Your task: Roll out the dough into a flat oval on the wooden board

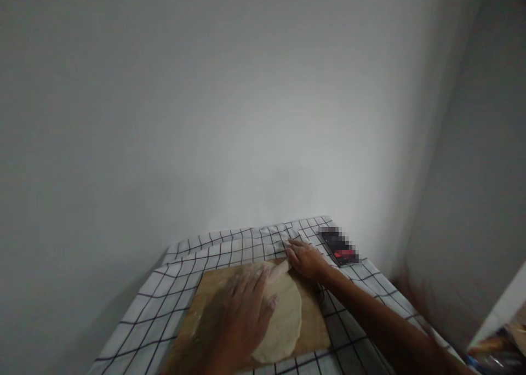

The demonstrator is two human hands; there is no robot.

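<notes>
A flattened sheet of pale dough [283, 320] lies on a wooden board [314, 328]. Across its far part runs a light, floury rolling pin [279, 271], slanting up to the right. My right hand [306, 260] is closed around the pin's right end, just past the board's far edge. My left hand [246, 309] reaches over the dough with fingers stretched out and thumb apart. Its fingertips, dusted with flour, are at the pin's left part, which they hide. Whether the left palm touches the dough cannot be seen.
The board rests on a table with a white, black-checked cloth [156, 304]. A phone [339, 246], partly blurred, lies at the back right beyond my right hand. A plain wall [263, 117] stands behind the table. At the lower right corner is a shiny, colourful package [497, 353].
</notes>
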